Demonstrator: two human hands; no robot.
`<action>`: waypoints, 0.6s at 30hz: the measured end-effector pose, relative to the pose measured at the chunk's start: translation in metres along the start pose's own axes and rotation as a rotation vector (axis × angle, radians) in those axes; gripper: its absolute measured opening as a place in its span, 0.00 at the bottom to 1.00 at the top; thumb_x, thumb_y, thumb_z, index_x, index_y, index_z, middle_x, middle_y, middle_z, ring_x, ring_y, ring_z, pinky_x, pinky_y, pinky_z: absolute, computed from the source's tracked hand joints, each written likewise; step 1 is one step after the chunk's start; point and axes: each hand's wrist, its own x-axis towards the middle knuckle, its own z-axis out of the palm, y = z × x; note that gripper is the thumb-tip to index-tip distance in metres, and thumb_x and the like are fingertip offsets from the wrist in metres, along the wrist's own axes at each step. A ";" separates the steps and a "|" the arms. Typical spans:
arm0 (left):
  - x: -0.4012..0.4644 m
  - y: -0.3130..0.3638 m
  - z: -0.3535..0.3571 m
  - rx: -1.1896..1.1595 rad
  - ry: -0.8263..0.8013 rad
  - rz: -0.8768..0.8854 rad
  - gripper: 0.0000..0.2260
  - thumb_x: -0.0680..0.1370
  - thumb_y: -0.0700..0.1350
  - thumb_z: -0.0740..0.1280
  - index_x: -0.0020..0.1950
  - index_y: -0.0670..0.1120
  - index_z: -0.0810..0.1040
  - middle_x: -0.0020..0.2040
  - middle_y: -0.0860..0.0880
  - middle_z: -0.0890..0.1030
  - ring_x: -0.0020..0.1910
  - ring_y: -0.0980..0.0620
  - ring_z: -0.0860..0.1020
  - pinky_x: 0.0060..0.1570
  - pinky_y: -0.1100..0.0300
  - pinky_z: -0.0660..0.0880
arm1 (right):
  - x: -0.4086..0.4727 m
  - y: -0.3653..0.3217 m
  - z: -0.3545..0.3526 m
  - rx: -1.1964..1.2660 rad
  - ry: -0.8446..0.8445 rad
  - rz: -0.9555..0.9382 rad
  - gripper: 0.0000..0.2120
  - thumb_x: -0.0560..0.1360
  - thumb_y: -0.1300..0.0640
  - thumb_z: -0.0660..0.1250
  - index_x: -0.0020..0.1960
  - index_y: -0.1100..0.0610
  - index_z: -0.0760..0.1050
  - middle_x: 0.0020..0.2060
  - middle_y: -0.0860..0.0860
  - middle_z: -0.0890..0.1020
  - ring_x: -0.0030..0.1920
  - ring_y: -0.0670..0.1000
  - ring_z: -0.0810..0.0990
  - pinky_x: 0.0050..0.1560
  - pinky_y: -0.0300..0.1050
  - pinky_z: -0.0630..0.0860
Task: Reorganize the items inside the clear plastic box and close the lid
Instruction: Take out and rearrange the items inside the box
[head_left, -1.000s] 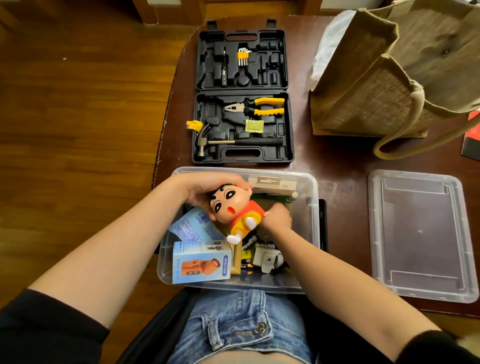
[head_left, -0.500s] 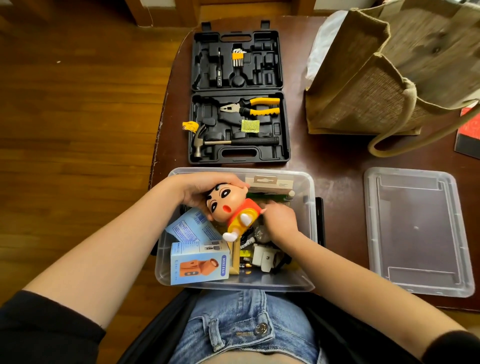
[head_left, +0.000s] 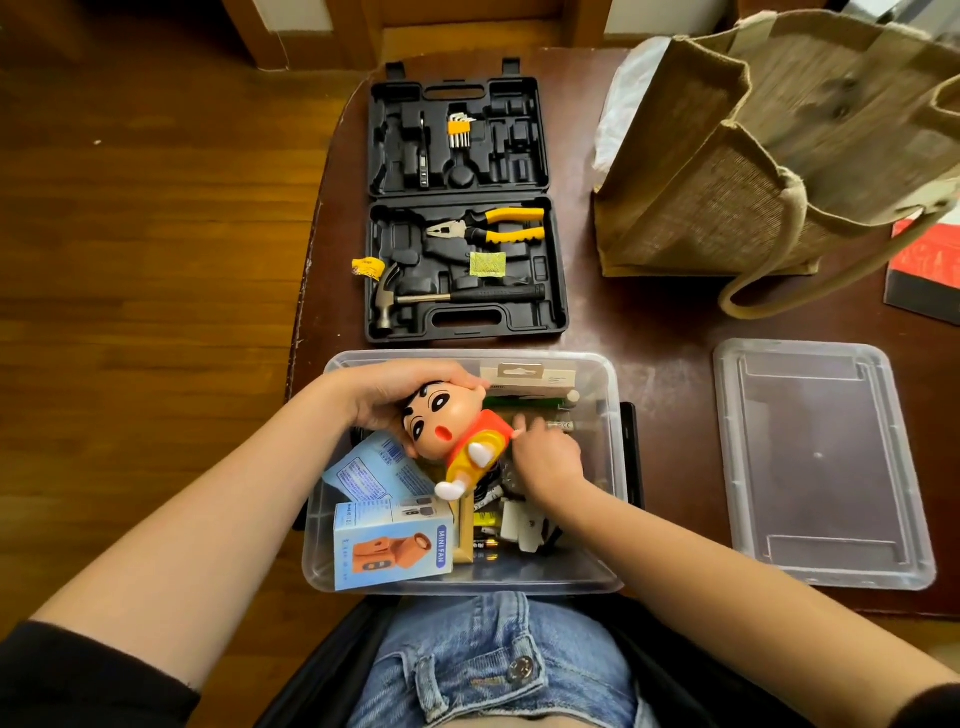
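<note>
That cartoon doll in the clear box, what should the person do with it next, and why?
Probably lower the doll into the gap the right hand is working at. The left hand grips its head, and it is tilted above the mini fan carton and other small items, too high for the lid, which lies beside the clear box.
</note>
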 end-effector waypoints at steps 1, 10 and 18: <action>0.000 0.000 0.000 -0.001 0.001 0.005 0.39 0.60 0.65 0.72 0.68 0.51 0.73 0.64 0.35 0.74 0.53 0.39 0.78 0.41 0.51 0.75 | -0.002 0.001 0.000 -0.009 -0.002 0.002 0.18 0.80 0.62 0.54 0.69 0.62 0.61 0.60 0.60 0.73 0.57 0.59 0.77 0.41 0.47 0.74; -0.001 0.000 0.001 0.020 0.017 -0.004 0.44 0.57 0.66 0.73 0.70 0.48 0.71 0.64 0.35 0.75 0.52 0.40 0.78 0.41 0.52 0.75 | -0.002 0.010 -0.006 -0.012 0.007 0.034 0.20 0.77 0.62 0.59 0.67 0.61 0.62 0.61 0.60 0.70 0.60 0.59 0.72 0.39 0.46 0.72; -0.001 -0.001 0.001 -0.002 0.015 -0.001 0.33 0.62 0.64 0.71 0.65 0.55 0.76 0.65 0.35 0.74 0.55 0.38 0.77 0.48 0.46 0.72 | -0.008 0.006 -0.011 0.069 0.076 -0.046 0.19 0.76 0.61 0.61 0.66 0.60 0.64 0.60 0.59 0.72 0.60 0.58 0.73 0.44 0.48 0.75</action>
